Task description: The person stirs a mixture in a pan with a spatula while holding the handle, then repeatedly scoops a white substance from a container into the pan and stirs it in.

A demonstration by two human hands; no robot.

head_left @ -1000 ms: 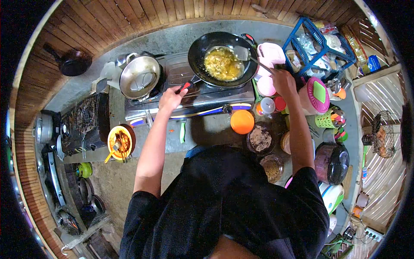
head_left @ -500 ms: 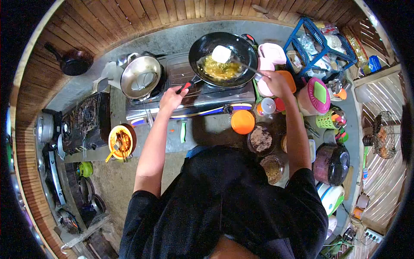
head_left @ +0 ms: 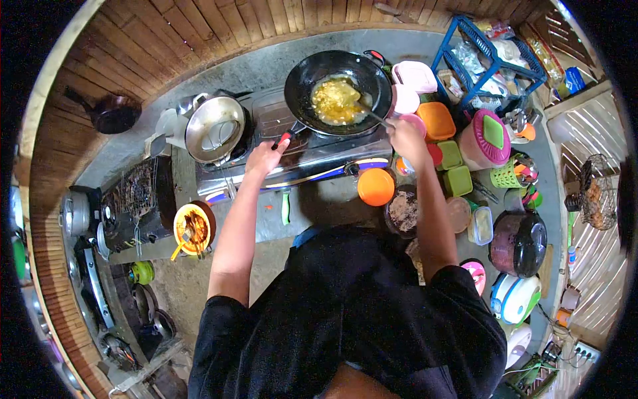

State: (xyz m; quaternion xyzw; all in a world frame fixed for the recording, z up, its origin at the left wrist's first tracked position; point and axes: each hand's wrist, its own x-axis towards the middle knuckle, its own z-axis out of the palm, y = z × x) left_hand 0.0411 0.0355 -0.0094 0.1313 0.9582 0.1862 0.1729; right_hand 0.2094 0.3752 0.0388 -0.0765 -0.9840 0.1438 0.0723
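Here's the broad stove point(head_left: 266, 174), carrying the black wok point(head_left: 373, 78) on its right side and a metal pan point(head_left: 211, 128) on its left; yellow food point(head_left: 334, 100) glistens inside the wok, the left hand point(head_left: 264, 158) grips its red-and-black handle point(head_left: 284, 139), and the right hand point(head_left: 406, 141) clasps the spatula point(head_left: 377, 118), far end in the food.

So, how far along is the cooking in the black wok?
Looks done: the food is in the wok, on the stove. In hand: the right hand holds the spatula in it; the left hand grips the wok's handle. Left, probably: more cooking, then taking out the food, since it lies there.
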